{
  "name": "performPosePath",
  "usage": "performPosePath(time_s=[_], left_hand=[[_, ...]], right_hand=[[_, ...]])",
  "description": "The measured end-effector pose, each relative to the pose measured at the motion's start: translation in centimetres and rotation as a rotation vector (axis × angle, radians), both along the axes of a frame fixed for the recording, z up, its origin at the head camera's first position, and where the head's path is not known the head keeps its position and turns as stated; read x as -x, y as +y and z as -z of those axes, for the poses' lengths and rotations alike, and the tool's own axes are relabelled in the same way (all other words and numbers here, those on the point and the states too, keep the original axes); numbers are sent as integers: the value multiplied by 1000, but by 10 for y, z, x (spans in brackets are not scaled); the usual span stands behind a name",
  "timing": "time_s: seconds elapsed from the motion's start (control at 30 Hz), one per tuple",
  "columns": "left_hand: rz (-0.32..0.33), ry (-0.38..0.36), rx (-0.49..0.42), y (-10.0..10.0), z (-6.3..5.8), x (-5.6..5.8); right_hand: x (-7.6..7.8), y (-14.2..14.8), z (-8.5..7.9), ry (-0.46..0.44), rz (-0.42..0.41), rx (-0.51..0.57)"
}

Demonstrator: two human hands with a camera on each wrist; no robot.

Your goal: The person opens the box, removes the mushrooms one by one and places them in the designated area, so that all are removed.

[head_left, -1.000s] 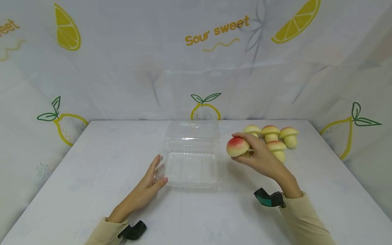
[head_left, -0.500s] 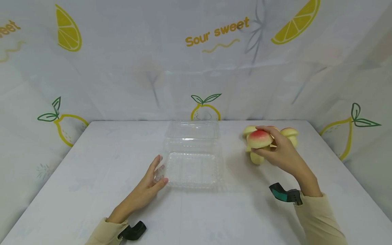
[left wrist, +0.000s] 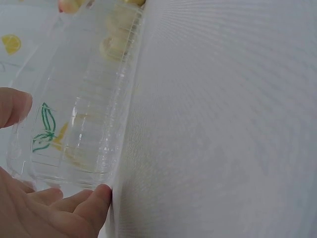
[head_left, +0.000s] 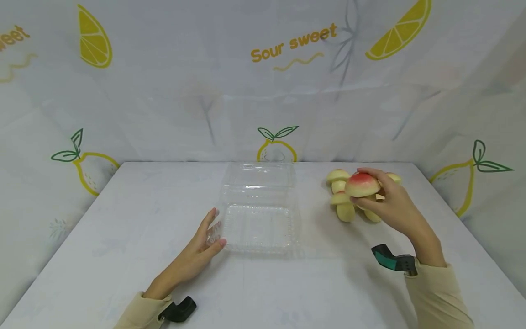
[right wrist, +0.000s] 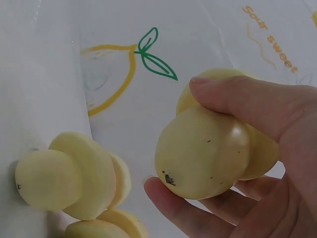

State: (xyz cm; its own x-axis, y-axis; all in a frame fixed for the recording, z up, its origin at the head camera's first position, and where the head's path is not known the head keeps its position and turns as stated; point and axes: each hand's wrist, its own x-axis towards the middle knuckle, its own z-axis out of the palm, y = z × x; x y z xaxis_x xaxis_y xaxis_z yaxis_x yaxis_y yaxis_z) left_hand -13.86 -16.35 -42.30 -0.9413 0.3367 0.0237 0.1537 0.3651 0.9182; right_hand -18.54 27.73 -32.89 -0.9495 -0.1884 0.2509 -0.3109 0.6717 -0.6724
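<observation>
My right hand (head_left: 396, 203) pinches a toy mushroom (head_left: 362, 184) with a red-topped, cream cap between thumb and fingers, raised over a group of similar ones. In the right wrist view its pale stem (right wrist: 198, 153) faces the camera, with dark specks on the end. Several yellow toy mushrooms (head_left: 345, 211) stand below and beside it, some partly hidden by the hand. My left hand (head_left: 191, 258) touches the left side of a clear plastic clamshell box (head_left: 258, 228), its fingers extended. In the left wrist view the thumb (left wrist: 14, 106) lies near the rim and the fingertips (left wrist: 101, 196) at the lower edge.
The box's lid (head_left: 259, 174) lies folded back toward the far edge of the white table (head_left: 144, 219). A lemon-printed cloth (head_left: 164, 91) hangs behind the table and along its sides. Black wrist mounts (head_left: 394, 261) sit by the sleeves.
My right hand has moved right with the red-capped mushroom, from beside the box to over the group. Another mushroom now shows at the group's front left. The left hand and box stay put.
</observation>
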Motion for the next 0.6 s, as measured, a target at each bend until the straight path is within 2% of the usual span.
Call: performPosePath(time_s=[0.1, 0.37, 0.6], left_hand=[[3, -1, 2, 0, 0, 0], [6, 7, 1, 0, -1, 0], [11, 10, -8, 1, -1, -1]], right_hand=[[-1, 7, -1, 13, 29, -20], [-2, 28, -2, -37, 113, -30], [2, 44, 6, 7, 136, -10]])
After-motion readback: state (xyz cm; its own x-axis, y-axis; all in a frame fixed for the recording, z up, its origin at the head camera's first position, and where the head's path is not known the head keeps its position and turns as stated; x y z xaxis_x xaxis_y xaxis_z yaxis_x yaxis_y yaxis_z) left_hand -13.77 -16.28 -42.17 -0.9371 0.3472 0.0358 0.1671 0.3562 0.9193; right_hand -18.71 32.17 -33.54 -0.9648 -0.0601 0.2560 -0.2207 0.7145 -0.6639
